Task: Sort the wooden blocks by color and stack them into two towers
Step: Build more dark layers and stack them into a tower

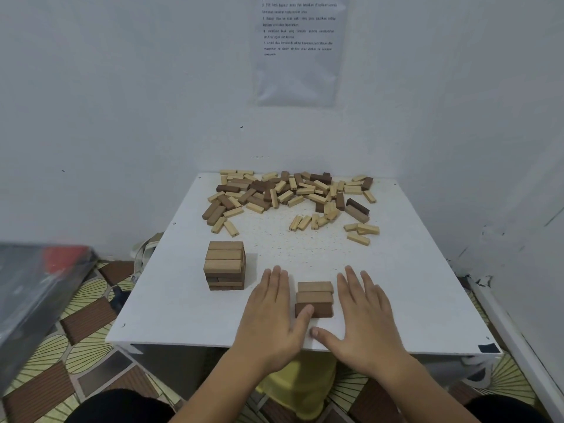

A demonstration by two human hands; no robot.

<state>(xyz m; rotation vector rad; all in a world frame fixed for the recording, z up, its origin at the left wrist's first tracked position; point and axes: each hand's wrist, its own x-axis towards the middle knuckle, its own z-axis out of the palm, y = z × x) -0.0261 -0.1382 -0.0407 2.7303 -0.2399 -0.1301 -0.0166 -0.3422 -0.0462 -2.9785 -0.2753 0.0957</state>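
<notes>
You have bare white counter (305, 251) midway, between the scattered heap of pale and dark wooden blocks (290, 193) at the far edge and the flat row of three brown blocks (314, 299) near you. The stacked brown block tower (225, 265) bars the left.

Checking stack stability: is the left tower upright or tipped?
Upright. The tower stands square on the table, its layers level and the top layer lying flat.
</notes>
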